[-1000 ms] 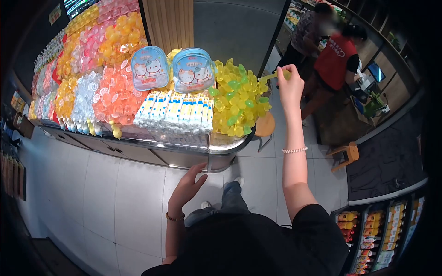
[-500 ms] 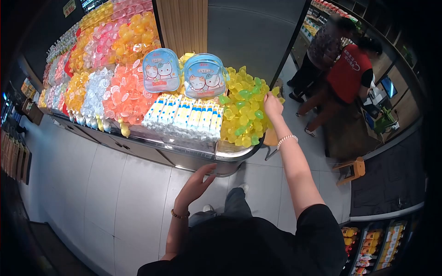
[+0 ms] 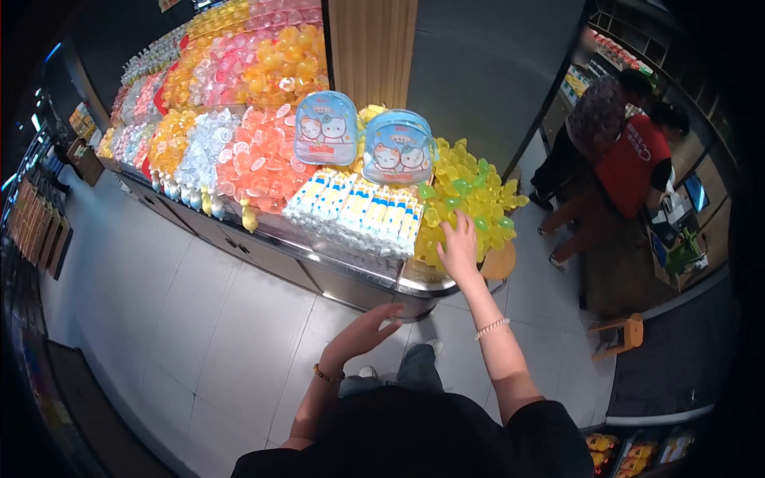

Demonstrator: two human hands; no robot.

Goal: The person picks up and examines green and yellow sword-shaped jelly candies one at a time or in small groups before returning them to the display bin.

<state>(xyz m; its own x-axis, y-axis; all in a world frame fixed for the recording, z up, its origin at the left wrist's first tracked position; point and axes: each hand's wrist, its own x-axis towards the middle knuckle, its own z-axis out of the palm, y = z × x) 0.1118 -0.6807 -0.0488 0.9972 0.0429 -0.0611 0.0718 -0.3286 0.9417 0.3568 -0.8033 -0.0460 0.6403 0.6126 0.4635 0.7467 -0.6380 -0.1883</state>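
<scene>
My right hand point(image 3: 458, 251), a beaded bracelet on its wrist, reaches over the front of a heap of yellow-green, translucent star-shaped pieces point(image 3: 496, 195). Its fingers are spread, with the tips overlapping the heap and nothing visible in them. Left of it lie rows of white, blue and yellow packets point(image 3: 356, 209). Two clear blue backpack-shaped bags with cartoon cats, one on the left point(image 3: 326, 131) and one on the right point(image 3: 398, 151), stand behind the packets. Low in front of the counter, my left hand point(image 3: 365, 331) hangs open in the air, fingers extended.
The counter's rounded metal edge point(image 3: 351, 275) runs between me and the goods. Coral pieces point(image 3: 259, 163) and other coloured heaps extend to the left. Two people, one in a red vest point(image 3: 637, 159), stand at a desk on the right. Wooden stools point(image 3: 625, 333) stand nearby.
My right hand has come from the far right side of the yellow heap to its front, and its closed fingers have spread. The view has shifted, moving the counter rightward and down.
</scene>
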